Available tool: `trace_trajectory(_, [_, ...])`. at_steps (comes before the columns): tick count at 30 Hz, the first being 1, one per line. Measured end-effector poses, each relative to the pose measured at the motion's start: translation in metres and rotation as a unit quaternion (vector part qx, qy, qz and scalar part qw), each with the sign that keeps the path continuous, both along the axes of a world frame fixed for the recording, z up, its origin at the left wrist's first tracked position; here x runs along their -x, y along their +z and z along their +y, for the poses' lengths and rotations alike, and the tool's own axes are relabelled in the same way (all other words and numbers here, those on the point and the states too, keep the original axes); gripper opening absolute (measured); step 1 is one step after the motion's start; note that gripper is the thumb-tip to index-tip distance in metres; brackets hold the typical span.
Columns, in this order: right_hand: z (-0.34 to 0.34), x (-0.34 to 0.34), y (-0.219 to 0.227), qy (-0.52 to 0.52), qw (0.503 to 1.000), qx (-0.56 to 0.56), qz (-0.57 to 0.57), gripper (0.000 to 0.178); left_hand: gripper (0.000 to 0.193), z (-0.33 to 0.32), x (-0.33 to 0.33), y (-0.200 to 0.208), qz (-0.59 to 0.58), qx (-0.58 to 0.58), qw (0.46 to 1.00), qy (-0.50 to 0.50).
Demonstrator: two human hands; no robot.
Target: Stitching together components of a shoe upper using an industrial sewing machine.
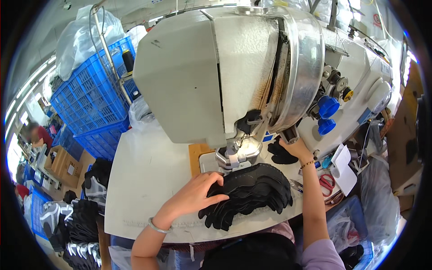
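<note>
In front of the sewing machine, a fanned pile of black scalloped fabric pieces lies on the pale tabletop. My left hand rests at the pile's left end, thumb and fingers spread apart against the black cloth. Past the needle area, on the right, my right hand has its fingers closed at the edge of a smaller set of black fabric pieces. A metal machine part above partly covers those fingertips. The bright presser foot area sits just behind the main pile.
Red-handled scissors and white paper lie to the right. Blue crates stand at the left, with stacked dark shoe parts below. A cardboard box and a person are farther back. Blue knobs project from the machine.
</note>
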State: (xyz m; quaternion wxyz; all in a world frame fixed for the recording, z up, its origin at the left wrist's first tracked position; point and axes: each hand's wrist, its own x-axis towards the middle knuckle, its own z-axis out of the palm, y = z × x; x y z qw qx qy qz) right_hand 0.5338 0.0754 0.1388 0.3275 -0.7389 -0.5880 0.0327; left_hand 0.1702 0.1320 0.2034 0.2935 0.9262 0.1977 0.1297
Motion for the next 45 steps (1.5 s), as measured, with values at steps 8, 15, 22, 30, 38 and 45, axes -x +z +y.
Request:
trace_trajectory(8, [0.008, -0.015, -0.02, -0.001, 0.996, -0.08, -0.047, 0.035, 0.027, -0.011, -0.013, -0.004, -0.072, -0.002, 0.997, -0.011])
trace_trajectory(15, [0.009, -0.006, -0.004, 0.014, 0.989, -0.07, -0.13, 0.028, 0.025, -0.018, -0.01, -0.002, -0.096, 0.007, 0.995, 0.015])
trace_trajectory(22, [0.001, 0.003, 0.022, 0.062, 0.994, -0.06, -0.072, 0.029, 0.021, -0.019, -0.008, -0.004, -0.118, -0.083, 0.989, 0.015])
trace_trajectory(30, [-0.058, 0.03, 0.049, 0.013, 0.997, -0.079, -0.013, 0.021, 0.033, -0.013, -0.019, -0.009, -0.089, 0.02, 0.992, 0.089])
trace_trajectory(38, [-0.168, 0.173, -0.01, 0.272, 0.752, 0.229, 0.555, 0.042, 0.082, 0.025, -0.031, -0.001, 0.15, 0.186, 0.965, 0.105])
trace_trajectory(45, [-0.132, 0.203, -0.036, 0.063, 0.661, -0.003, 0.748, 0.056, 0.078, 0.037, -0.052, -0.01, 0.226, 0.195, 0.954, 0.027])
